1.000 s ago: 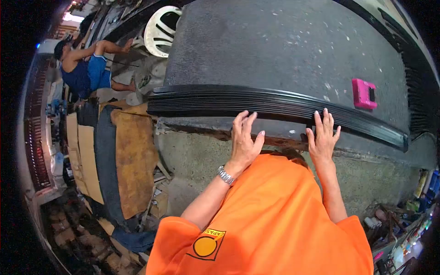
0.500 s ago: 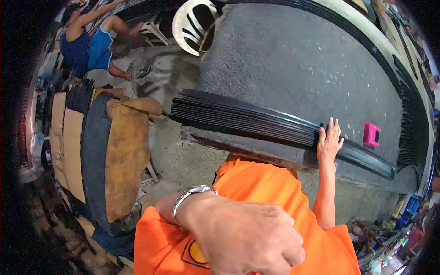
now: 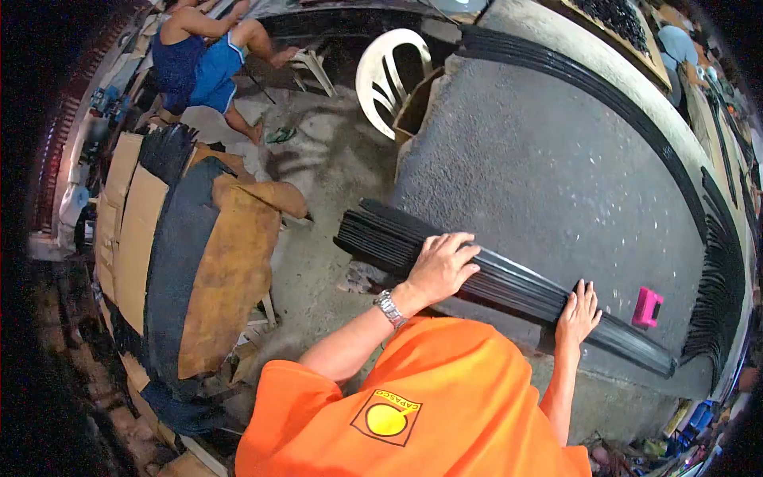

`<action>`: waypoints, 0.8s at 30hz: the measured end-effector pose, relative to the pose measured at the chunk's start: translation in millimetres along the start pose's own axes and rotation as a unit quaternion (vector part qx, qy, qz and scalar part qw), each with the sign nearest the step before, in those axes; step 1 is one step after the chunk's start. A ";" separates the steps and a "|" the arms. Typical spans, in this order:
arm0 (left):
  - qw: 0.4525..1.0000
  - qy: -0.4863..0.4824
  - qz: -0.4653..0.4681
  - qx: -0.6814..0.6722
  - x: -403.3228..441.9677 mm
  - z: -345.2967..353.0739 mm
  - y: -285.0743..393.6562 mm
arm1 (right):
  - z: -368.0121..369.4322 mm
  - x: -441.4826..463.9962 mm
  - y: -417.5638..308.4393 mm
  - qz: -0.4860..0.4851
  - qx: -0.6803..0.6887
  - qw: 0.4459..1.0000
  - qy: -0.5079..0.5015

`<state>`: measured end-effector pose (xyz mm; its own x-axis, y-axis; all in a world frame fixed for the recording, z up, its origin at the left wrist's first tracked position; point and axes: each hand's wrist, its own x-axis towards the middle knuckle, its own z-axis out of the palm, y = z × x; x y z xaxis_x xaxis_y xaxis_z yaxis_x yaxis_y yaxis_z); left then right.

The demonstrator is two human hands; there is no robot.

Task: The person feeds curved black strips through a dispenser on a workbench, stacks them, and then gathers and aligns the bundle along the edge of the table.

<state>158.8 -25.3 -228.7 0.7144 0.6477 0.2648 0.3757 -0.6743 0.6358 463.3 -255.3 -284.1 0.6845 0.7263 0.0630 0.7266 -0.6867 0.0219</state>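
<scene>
A long bundle of thin black strips (image 3: pixel 517 282) lies along the near edge of the grey-black work surface (image 3: pixel 548 175). My left hand (image 3: pixel 441 269), with a metal watch (image 3: pixel 389 310) on its wrist, rests across the strips left of their middle. Its fingers are apart and slightly bent over the top; their undersides are hidden. Farther right, my right hand (image 3: pixel 579 316) lies on the same bundle with its fingers stretched out. A small pink object (image 3: pixel 648 308) with a dark part sits on the surface just beyond my right hand.
More black strips (image 3: pixel 588 75) line the far edge, and others fan out at the right (image 3: pixel 711 278). A white plastic chair (image 3: pixel 385 75) stands behind the surface. To my left are brown sheets (image 3: pixel 230 278) and cardboard (image 3: pixel 139 246). Another person (image 3: pixel 199 63) sits at the back left.
My left hand has moved from close in front of my chest out onto the black strips. My right hand stays on the bundle. The view has shifted, so the scene sits lower.
</scene>
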 end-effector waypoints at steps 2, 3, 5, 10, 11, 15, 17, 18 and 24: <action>1.000 -0.005 0.003 0.010 -1.5 4.2 -8.0 | -2.7 1.2 -3.1 -0.004 0.007 1.000 -0.007; 1.000 0.003 0.016 0.027 -2.7 6.5 -8.8 | -3.1 1.2 -4.1 -0.005 0.007 1.000 -0.003; 1.000 -0.004 0.008 0.030 -4.2 6.9 -7.4 | -3.5 1.5 -3.1 0.001 -0.005 1.000 -0.019; 0.997 0.051 0.007 0.060 0.4 9.7 -1.1 | -0.5 -0.2 -1.9 0.003 -0.011 1.000 -0.023; 0.997 0.045 0.009 0.061 0.4 9.8 -1.2 | -0.3 2.1 -2.1 0.005 -0.012 1.000 -0.023; 0.997 0.033 0.020 0.066 -3.0 11.2 1.1 | -2.5 1.0 -2.5 -0.016 0.000 1.000 0.000; 0.997 0.032 0.026 0.067 -1.8 9.2 1.0 | -3.9 2.0 -3.0 -0.016 -0.006 1.000 -0.002; 0.997 0.029 0.026 0.067 -1.7 9.2 1.5 | -4.3 1.7 -3.6 -0.016 -0.008 1.000 -0.004; 0.996 0.027 0.026 0.076 -1.7 9.9 1.1 | -8.2 0.8 -6.7 -0.011 0.003 1.000 -0.003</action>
<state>163.8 -30.7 -235.6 0.7044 0.6254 0.3358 0.4260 -0.7508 0.5047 458.5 -250.3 -276.1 0.6680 0.7420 0.0565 0.7425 -0.6697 0.0166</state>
